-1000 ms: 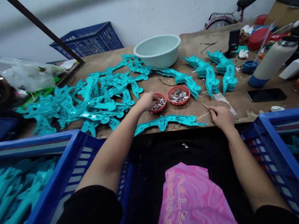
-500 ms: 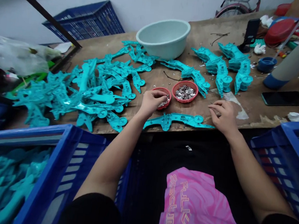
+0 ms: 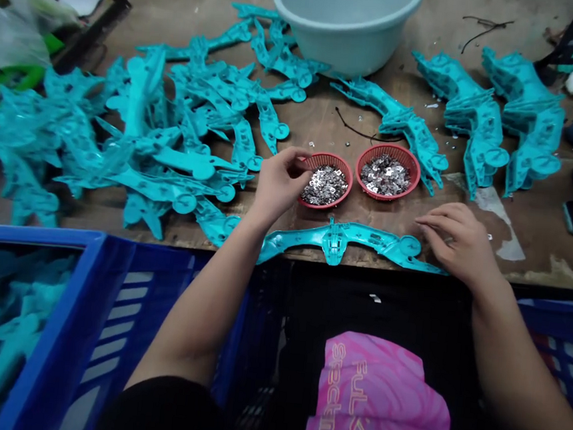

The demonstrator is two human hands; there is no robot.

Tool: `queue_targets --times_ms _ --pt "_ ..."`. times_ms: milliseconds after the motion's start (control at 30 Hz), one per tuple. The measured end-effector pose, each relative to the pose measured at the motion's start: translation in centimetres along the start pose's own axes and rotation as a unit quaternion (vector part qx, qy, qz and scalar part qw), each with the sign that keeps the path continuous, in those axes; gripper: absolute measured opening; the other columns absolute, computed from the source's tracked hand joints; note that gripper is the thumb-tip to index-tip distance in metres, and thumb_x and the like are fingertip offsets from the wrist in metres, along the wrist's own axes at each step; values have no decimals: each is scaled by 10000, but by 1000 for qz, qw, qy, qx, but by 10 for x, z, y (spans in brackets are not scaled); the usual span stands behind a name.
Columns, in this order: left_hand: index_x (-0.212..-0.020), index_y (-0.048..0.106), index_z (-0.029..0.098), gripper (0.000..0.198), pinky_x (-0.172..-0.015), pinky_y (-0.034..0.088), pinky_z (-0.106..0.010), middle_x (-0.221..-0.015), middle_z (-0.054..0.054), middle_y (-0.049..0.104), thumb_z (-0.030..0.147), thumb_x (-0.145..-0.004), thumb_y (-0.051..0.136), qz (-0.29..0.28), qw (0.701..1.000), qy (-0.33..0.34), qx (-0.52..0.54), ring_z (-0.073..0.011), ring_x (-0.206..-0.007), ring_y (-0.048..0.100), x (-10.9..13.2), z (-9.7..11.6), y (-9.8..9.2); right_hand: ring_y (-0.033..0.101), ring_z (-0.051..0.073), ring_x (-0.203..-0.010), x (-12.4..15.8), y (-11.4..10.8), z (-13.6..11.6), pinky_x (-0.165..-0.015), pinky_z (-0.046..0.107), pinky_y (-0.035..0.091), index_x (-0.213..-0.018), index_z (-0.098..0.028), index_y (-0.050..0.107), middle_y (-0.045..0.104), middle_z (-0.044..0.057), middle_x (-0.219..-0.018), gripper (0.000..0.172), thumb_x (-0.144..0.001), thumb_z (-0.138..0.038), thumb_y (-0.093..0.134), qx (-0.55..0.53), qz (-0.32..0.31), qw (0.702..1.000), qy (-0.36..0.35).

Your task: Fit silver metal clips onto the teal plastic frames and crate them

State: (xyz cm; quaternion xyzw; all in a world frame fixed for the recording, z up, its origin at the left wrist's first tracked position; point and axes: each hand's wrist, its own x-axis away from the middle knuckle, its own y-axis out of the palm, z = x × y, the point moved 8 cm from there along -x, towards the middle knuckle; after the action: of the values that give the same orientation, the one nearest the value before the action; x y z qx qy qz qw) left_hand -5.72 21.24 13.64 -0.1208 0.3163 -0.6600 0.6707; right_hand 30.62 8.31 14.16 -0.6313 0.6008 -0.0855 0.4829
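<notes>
Reaching over a little red basket of shiny bits, the left grip hangs half shut at its rim, too hidden to tell if it holds a bit. The right grip lies open on the tabletop, just beside a long blue-green plastic piece.

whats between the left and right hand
In the head view, a red basket and a second red basket of small metal pieces lie between the left hand and right hand, above a teal plastic piece.
</notes>
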Motion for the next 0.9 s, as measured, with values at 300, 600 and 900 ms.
queue_targets --times_ms 300,600,900 --pt "-1029 836 230 116 -902 673 -315 -1039 -40 855 151 -1015 752 -61 967 237 65 -173 -973 814 111 118 23 841 266 -1016 -22 20 -76 -953 418 690 -1226 -331 902 879 30 -1145 216 -1038 -288 807 -221 -65 969 94" --pt "-1083 715 253 220 -829 683 -344 -970 -18 812 57 -988 743 17 969 221 105 -170 -878 790 196 131 50 842 235 -873 21 40 -103 -859 381 720 -1111 -363 922 884 -2 -1006 164 -987 -262 885 -245 -126 957 93" --pt "-1264 681 225 248 -1013 635 -421 -1153 -77 808 184 -1022 716 46 984 174 -5 -248 -1105 774 172 115 68 815 260 -983 3 33 -96 -912 431 694 -1165 -378 897 856 31 -1107 230 -1057 -231 758 -146 -128 980 50"
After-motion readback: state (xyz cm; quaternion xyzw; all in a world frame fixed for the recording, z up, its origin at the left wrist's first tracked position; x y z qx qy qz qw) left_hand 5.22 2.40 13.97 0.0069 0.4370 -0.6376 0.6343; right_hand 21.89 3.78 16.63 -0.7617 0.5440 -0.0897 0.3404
